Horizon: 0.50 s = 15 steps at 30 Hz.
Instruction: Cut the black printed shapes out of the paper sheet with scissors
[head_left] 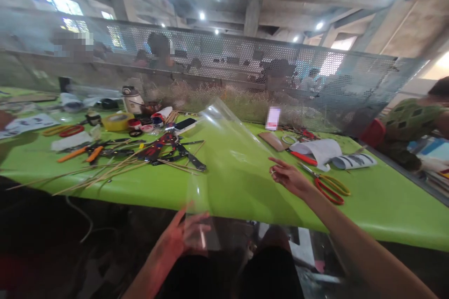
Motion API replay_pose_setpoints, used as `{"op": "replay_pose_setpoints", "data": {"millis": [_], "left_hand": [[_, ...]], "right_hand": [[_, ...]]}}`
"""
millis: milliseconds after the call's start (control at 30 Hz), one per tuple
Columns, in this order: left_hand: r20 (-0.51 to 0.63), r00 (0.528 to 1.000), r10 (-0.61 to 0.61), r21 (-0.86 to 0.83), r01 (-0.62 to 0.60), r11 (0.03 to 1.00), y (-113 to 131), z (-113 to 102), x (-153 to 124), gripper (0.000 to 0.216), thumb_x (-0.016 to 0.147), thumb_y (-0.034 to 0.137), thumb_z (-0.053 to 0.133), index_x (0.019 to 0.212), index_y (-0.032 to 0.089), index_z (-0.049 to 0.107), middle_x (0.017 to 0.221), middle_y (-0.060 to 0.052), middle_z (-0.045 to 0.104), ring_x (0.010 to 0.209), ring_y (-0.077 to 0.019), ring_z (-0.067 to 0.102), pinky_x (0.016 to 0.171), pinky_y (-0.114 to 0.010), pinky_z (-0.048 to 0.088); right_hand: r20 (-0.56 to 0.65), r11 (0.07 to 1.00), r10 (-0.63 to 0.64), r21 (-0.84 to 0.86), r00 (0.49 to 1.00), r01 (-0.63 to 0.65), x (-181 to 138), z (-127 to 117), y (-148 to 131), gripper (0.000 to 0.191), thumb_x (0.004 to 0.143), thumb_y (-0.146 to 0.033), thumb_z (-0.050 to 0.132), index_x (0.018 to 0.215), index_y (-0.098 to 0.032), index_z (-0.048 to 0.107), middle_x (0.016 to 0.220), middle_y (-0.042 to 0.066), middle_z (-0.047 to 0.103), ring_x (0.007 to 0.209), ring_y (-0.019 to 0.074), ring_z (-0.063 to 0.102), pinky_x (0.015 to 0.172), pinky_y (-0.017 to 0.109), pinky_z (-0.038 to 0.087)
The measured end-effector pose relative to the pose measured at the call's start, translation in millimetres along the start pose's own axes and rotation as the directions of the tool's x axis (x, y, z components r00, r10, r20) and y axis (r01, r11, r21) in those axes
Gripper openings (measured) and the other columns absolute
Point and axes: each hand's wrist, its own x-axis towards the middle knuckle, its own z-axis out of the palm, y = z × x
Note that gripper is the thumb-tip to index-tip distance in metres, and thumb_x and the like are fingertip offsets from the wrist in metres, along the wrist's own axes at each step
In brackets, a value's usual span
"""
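Observation:
A large clear plastic sheet (238, 154) stands bent over the front of the green table, its top corner raised toward the mesh screen. My left hand (187, 233) is below the table edge, gripping the lower left end of the sheet, with some fingers seen through the plastic. At the sheet's right edge, my right hand (289, 178) holds it with fingers partly curled and the index finger stretched out. Red-and-yellow scissors (331, 188) lie just right of my right hand. Thin bamboo sticks (101, 175) and pliers (189, 156) lie to the left of the sheet.
On the green table (368, 205) lie a phone (185, 124), yellow tape (117, 121), more scissors (63, 131) and rolled printed paper (354, 161). A thermos (132, 99) stands at the back. The perforated screen (224, 74) bounds the far side. Another person (410, 126) sits at right.

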Motion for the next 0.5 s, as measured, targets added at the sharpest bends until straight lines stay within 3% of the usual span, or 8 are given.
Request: {"op": "replay_pose_setpoints", "data": {"millis": [133,200,367,500], "left_hand": [[0.026,1.0,-0.001,0.013,0.0,1.0,9.4,16.2,16.8,0.105,0.074,0.048,0.078,0.154,0.026,0.013,0.132,-0.021,0.062,0.106,-0.0406,0.067,0.081,-0.055,0.055],[0.061,0.998,0.0,0.063,-0.004,0.998,14.5,29.2,16.3,0.1,0.081,0.036,0.074,0.156,0.025,0.008,0.136,-0.021,0.059,0.107,-0.0396,0.066,0.086,-0.057,0.054],[0.189,0.982,0.024,0.054,-0.035,0.998,33.7,56.9,-0.1,0.078,0.091,0.018,0.058,0.155,0.03,0.017,0.144,-0.016,0.054,0.12,-0.0396,0.06,0.095,-0.06,0.049],[0.205,0.978,-0.02,0.168,-0.015,0.986,51.0,49.6,-1.9,0.069,0.092,0.016,0.055,0.154,0.031,0.027,0.145,-0.014,0.053,0.124,-0.0395,0.057,0.097,-0.057,0.05]], "right_hand": [[0.051,0.999,0.041,0.022,0.998,-0.042,-19.7,-2.0,-0.9,0.038,0.08,-0.01,0.067,0.117,-0.018,0.067,0.075,0.0,0.065,0.058,0.0081,0.06,0.054,0.017,0.05],[0.076,0.997,0.073,0.016,0.994,-0.075,-28.3,-2.7,2.2,0.036,0.08,-0.01,0.068,0.115,-0.014,0.068,0.072,0.0,0.065,0.056,0.0074,0.059,0.052,0.015,0.048],[0.065,0.986,0.163,-0.034,0.984,-0.161,-39.7,-8.4,19.2,0.033,0.08,-0.01,0.069,0.114,-0.01,0.068,0.075,0.006,0.072,0.055,0.0114,0.066,0.053,0.021,0.054],[0.044,0.986,0.162,-0.035,0.986,-0.161,-46.5,-7.4,28.9,0.035,0.084,-0.012,0.067,0.118,-0.012,0.066,0.078,0.007,0.075,0.066,0.0171,0.073,0.061,0.026,0.059]]}}
